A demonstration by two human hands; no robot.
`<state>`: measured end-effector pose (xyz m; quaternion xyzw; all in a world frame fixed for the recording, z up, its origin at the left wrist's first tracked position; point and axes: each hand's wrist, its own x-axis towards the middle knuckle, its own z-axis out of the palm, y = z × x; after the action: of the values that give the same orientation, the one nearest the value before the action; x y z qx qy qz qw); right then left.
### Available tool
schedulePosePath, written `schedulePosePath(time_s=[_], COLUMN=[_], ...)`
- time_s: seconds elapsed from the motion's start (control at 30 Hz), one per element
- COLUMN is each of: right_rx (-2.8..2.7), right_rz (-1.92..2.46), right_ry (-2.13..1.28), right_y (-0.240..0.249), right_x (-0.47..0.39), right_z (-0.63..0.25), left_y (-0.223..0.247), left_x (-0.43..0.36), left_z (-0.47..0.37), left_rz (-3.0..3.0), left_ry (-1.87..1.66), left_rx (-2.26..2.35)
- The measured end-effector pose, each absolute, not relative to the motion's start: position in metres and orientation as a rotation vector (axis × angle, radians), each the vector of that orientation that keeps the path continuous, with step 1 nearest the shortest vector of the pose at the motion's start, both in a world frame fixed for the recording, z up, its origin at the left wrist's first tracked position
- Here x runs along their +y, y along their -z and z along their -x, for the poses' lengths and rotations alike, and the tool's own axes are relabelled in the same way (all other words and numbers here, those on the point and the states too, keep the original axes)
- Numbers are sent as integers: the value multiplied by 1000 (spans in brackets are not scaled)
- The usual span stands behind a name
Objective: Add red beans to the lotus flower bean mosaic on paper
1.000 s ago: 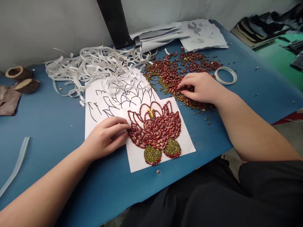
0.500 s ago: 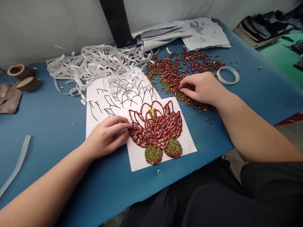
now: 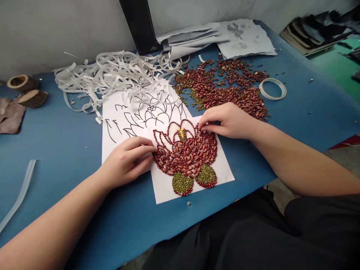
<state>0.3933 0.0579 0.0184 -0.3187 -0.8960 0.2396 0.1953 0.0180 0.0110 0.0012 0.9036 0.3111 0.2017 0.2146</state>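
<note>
A white sheet [image 3: 165, 191] bears a flower made of red-brown beans [image 3: 188, 150], with two rounded green patches [image 3: 182, 182] of small beans below and a few yellow pieces at its centre. My left hand [image 3: 131, 161] rests at the sheet's left edge, fingers stretched out and fingertips touching the flower's left side. Over the upper right petal, my right hand [image 3: 222, 122] has thumb and fingers closed in a pinch; whatever is between them is hidden. Behind lies a mixed heap of red and green beans [image 3: 222, 93]. A line drawing of a flower [image 3: 118, 127] lies partly under the bean picture.
Curled white paper strips [image 3: 112, 75] cover the drawing's top. A tape roll [image 3: 272, 89] lies right of the beans, and crumpled papers [image 3: 194, 37] lie at the back. Two wood pieces [image 3: 32, 98] sit far left, near a clear strip [image 3: 21, 195] on the blue table [image 3: 70, 150].
My right hand has moved left and toward me, from the bean heap to the flower's upper right petal. My left hand has stayed in place.
</note>
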Motion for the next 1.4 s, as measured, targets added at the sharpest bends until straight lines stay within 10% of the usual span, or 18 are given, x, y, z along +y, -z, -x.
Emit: schedulePosePath(time_s=[1.4], right_rx=[-2674], right_rz=[539], right_ry=[-360], right_y=[-7], right_x=[59], right_z=[-397], left_y=[-4], left_x=[11], left_z=[-21], left_rz=[-2611], left_ry=[-618], left_rx=[768])
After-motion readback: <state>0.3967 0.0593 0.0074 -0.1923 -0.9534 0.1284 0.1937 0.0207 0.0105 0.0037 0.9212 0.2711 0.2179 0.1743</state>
